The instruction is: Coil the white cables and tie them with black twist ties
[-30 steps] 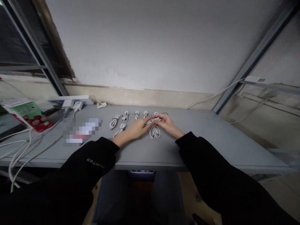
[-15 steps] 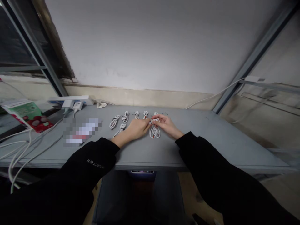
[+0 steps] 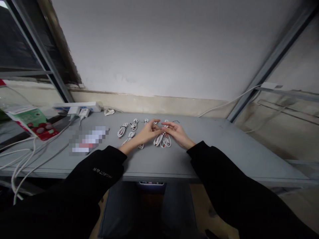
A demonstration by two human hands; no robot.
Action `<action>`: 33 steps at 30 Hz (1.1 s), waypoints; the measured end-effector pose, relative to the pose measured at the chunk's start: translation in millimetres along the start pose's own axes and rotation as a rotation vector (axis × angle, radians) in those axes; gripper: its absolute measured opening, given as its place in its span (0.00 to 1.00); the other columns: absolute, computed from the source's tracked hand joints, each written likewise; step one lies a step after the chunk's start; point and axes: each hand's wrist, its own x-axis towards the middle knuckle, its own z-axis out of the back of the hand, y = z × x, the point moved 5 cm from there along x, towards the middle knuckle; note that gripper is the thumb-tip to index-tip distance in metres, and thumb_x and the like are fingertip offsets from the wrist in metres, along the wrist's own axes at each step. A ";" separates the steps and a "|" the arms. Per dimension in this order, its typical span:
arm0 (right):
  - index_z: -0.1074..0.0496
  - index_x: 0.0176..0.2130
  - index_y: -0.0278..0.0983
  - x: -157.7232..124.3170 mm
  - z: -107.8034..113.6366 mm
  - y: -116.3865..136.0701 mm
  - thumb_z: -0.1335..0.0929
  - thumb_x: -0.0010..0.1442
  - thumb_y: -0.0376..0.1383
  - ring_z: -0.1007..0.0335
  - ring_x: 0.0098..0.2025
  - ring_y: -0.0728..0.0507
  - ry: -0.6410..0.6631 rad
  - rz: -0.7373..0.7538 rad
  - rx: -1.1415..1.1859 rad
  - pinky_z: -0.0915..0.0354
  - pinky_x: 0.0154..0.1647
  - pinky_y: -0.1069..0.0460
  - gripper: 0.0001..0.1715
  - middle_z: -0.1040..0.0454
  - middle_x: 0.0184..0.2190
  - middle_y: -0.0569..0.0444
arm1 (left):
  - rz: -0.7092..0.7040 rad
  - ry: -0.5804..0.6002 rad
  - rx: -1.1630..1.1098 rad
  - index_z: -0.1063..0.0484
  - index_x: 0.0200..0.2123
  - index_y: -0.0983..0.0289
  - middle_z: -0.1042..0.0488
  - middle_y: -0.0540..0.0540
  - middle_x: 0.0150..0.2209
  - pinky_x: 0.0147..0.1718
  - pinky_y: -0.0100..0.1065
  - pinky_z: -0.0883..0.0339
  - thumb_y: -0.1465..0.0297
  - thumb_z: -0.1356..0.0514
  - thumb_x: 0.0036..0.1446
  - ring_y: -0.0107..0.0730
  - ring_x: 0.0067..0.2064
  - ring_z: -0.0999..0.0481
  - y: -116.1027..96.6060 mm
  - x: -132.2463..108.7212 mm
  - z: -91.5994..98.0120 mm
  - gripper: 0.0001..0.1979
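The left hand (image 3: pixel 149 131) has thumb and fingers parted, visibly gripping nothing; the right hand (image 3: pixel 176 133) is loosely curved, its hold impossible to tell. Just below their fingertips lies a looped white cable bundle (image 3: pixel 157 140), held between both hands half a second ago. At least nine such bundles show, most left of the right fingertips, several cinched by thin black ties (image 3: pixel 124 126).

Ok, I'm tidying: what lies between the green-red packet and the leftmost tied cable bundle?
In the head view, a pale cord and a pixelated item.
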 end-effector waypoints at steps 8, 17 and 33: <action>0.26 0.41 0.38 3.6 3.3 -1.2 0.27 0.51 0.49 0.32 0.28 0.47 -0.032 0.074 -0.123 0.32 0.36 0.48 0.22 0.27 0.26 0.55 | 0.013 0.022 0.163 0.41 0.55 0.67 0.27 0.52 0.34 0.32 0.31 0.35 0.77 0.38 0.52 0.25 0.30 0.29 0.8 -0.6 0.5 0.27; 0.29 0.49 0.35 -9.1 3.2 7.6 0.32 0.58 0.44 0.30 0.42 0.39 -0.161 0.191 -0.887 0.35 0.44 0.44 0.22 0.29 0.43 0.45 | -0.046 -0.099 0.570 0.41 0.58 0.69 0.29 0.62 0.46 0.37 0.36 0.34 0.73 0.40 0.52 0.30 0.34 0.29 -7.1 -4.5 10.6 0.30; 0.30 0.50 0.36 -9.4 -5.4 -1.9 0.30 0.53 0.37 0.31 0.45 0.38 0.123 0.070 -1.013 0.36 0.46 0.44 0.24 0.29 0.46 0.43 | -0.044 0.090 0.627 0.33 0.50 0.68 0.30 0.52 0.28 0.34 0.37 0.36 0.71 0.41 0.51 0.35 0.30 0.30 14.1 -0.2 2.0 0.21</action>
